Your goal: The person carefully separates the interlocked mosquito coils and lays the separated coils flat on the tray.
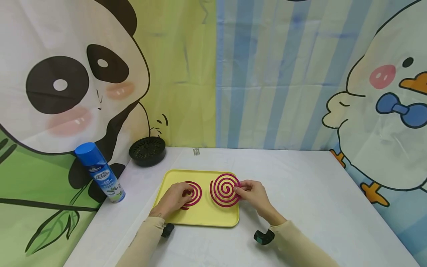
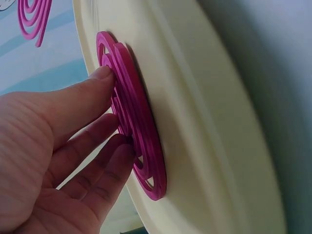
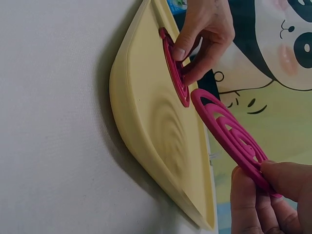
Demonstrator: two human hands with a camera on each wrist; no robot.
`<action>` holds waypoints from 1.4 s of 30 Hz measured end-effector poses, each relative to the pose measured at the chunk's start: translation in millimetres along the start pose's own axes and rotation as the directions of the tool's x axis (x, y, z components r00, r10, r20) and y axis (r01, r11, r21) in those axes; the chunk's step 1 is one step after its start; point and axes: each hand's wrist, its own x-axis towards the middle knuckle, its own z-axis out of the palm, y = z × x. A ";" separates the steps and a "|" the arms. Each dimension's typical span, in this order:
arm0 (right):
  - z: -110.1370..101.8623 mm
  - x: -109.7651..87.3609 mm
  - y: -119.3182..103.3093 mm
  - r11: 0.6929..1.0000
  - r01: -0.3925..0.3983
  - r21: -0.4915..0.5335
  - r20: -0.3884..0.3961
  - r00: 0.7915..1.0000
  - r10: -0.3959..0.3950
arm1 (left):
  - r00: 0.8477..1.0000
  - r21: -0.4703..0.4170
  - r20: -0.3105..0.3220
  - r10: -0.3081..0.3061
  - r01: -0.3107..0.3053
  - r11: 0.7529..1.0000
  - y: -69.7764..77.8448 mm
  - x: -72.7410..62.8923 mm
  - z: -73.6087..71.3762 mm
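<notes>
A yellow tray (image 1: 213,218) lies on the white table. On its left side rests a magenta mosquito coil (image 2: 146,126), flat against the tray floor. My left hand (image 1: 171,198) is over this coil, thumb and fingers bent and gripping at its rings; the hand hides part of the spiral in the head view. My right hand (image 1: 256,194) pinches a second magenta mosquito coil (image 3: 225,141) by its outer edge, between thumb and fingers. That coil is raised above the tray's right side, tilted, and its shadow falls on the tray floor.
Behind the tray at the left stands a round black perforated dish (image 1: 147,151). A blue spray can (image 1: 100,172) is at the table's left edge. Near the back edge lies a small metallic piece (image 1: 196,151). Printed curtains hang behind the table.
</notes>
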 end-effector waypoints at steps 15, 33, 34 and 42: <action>8.0 4.4 5.0 0.999 -0.034 -0.013 0.024 0.999 0.034 | 1.000 -0.001 -0.004 -0.031 0.031 1.000 -9.4 -2.9 -7.8; 16.0 8.6 14.4 0.999 -0.028 -0.028 0.079 0.996 0.030 | 0.997 -0.285 0.063 -0.046 0.062 0.957 29.3 -2.7 4.0; 16.3 8.2 14.2 0.999 -0.029 -0.034 0.078 0.996 0.032 | 0.996 -0.289 0.075 -0.043 0.063 0.955 31.6 -2.9 5.9; 18.6 8.9 15.0 0.998 -0.031 -0.046 0.098 0.995 0.035 | 0.994 -0.280 0.098 -0.053 0.079 0.957 36.7 -1.0 15.7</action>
